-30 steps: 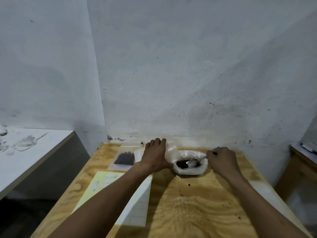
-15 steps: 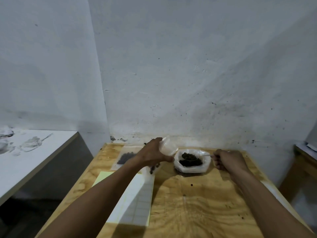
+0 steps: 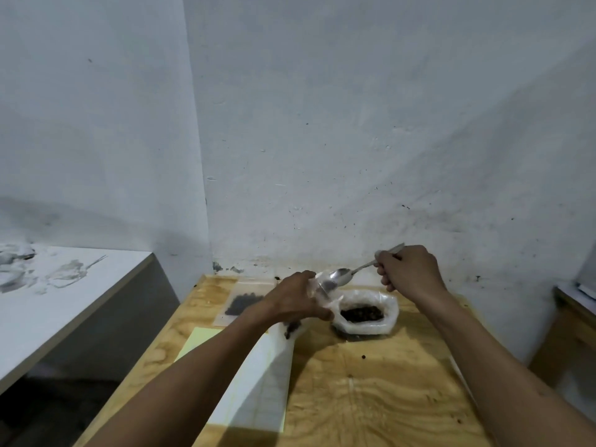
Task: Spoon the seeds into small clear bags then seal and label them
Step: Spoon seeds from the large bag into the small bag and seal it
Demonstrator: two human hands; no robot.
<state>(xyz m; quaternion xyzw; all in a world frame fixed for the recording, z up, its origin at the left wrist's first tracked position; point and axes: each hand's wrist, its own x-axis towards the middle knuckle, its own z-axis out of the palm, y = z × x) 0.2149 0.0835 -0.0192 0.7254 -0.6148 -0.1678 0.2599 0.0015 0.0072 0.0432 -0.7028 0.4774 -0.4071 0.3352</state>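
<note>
My left hand (image 3: 295, 301) holds a small clear bag (image 3: 317, 293) upright above the table, dark seeds showing at its bottom below my palm. My right hand (image 3: 408, 272) grips the handle of a metal spoon (image 3: 342, 275), whose bowl tilts into the bag's open mouth. A larger white plastic bag of dark seeds (image 3: 362, 314) stands open on the table just right of the small bag. A filled flat clear bag (image 3: 243, 303) lies at the back left of the table.
The plywood table (image 3: 371, 398) stands in a corner against a white wall. A sheet of white labels on yellow backing (image 3: 258, 391) lies under my left forearm. A loose seed (image 3: 363, 356) lies on the wood. A white counter (image 3: 64, 295) stands left, another surface (image 3: 577, 301) right.
My right hand lifted the spoon out of the big seed bag and swung it left to the small bag's mouth. My left hand raised the small bag slightly.
</note>
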